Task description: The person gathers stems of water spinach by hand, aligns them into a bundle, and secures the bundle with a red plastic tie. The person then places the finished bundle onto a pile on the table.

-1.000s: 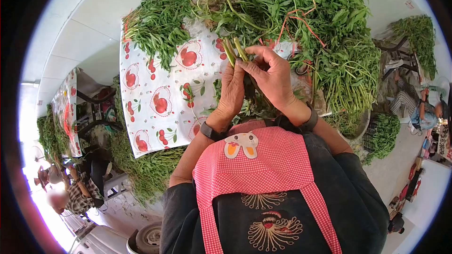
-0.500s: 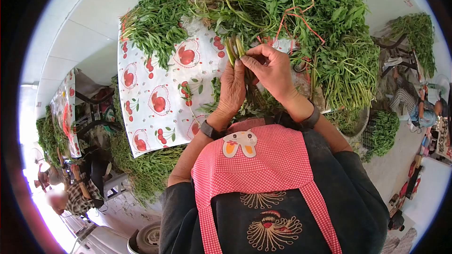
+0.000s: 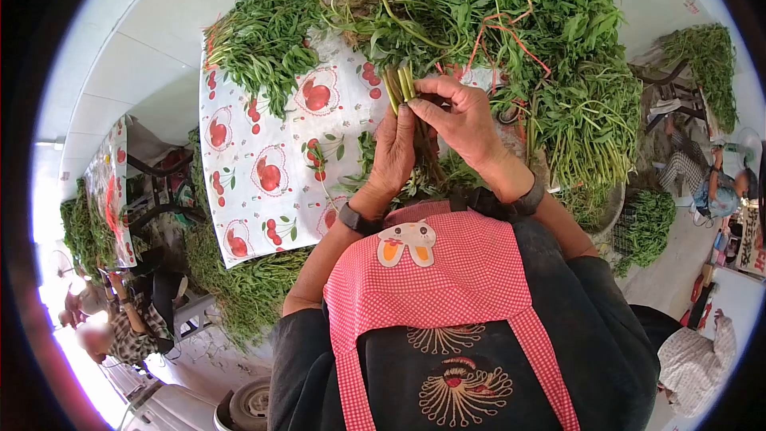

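Note:
A small bunch of green leafy stems point(image 3: 399, 88) stands with its cut ends pointing away from me, its leaves hanging down toward my apron. My left hand point(image 3: 392, 152) is closed around it, thumb lying along the stems. At the right side of the bunch, my right hand point(image 3: 464, 121) pinches the stems between thumb and bent fingers near the left thumb tip. Both hands are above a white tablecloth point(image 3: 231, 223) printed with red fruit. Just beyond them lies a large heap of leafy greens point(image 3: 479, 8).
A smaller pile of greens point(image 3: 263, 40) lies at the table's far left, and red ties point(image 3: 515, 32) cross the big heap. A crate of greens point(image 3: 645, 223) stands on the floor at right. Other people sit at left point(image 3: 136, 327) and right point(image 3: 718, 187); a patterned sleeve point(image 3: 694, 363) shows lower right.
My right hand has shifted slightly down along the bunch; my left hand stays around it. A person in a patterned top has come into view at lower right.

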Available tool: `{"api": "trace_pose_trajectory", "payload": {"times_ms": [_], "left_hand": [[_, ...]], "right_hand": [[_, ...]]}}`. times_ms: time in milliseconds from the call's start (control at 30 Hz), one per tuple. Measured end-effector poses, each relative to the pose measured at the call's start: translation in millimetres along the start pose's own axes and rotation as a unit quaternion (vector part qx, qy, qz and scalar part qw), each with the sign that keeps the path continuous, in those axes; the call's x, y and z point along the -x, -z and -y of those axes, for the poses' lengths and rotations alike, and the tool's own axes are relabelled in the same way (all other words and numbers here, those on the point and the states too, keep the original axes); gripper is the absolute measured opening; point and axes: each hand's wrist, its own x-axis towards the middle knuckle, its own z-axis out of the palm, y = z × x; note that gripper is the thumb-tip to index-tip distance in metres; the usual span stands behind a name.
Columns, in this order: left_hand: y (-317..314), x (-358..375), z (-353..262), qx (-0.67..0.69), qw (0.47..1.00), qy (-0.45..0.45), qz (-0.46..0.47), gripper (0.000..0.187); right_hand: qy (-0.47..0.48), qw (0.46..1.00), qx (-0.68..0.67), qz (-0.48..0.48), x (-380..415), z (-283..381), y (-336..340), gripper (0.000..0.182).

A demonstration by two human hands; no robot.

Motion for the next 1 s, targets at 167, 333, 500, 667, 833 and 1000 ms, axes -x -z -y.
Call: {"api": "trace_pose_trajectory", "payload": {"times_ms": [167, 333, 500, 667, 833, 1000], "left_hand": [[0.9, 0.7, -4.9, -0.006, 0.999, 0.03, 0.022, 0.039], [2.3, 2.5, -0.1, 0.003, 0.997, 0.026, 0.068, 0.041], [-0.1, 0.5, 1.1, 0.062, 0.995, 0.043, 0.064, 0.036], [4.2, 1.7, 8.7, 0.012, 0.997, 0.034, 0.065, 0.036], [2.3, 0.2, 7.2, 0.001, 0.998, 0.051, 0.038, 0.03], [7.3, 2.8, 13.8, -0.009, 0.996, 0.041, 0.076, 0.023]], "right_hand": [[0.011, 0.998, 0.059, 0.023, -2.3, 2.2, 3.2, 0.026], [-0.081, 0.995, -0.009, 0.059, -4.8, 17.8, 6.1, 0.026], [0.009, 1.0, 0.007, 0.014, -6.6, 2.5, 2.3, 0.027], [0.018, 0.999, 0.003, 0.028, -7.7, 7.0, 4.2, 0.027], [-0.115, 0.988, -0.082, 0.064, -9.9, 0.4, 9.0, 0.043], [-0.125, 0.975, -0.146, 0.109, -15.0, 3.8, 11.1, 0.078]]}}
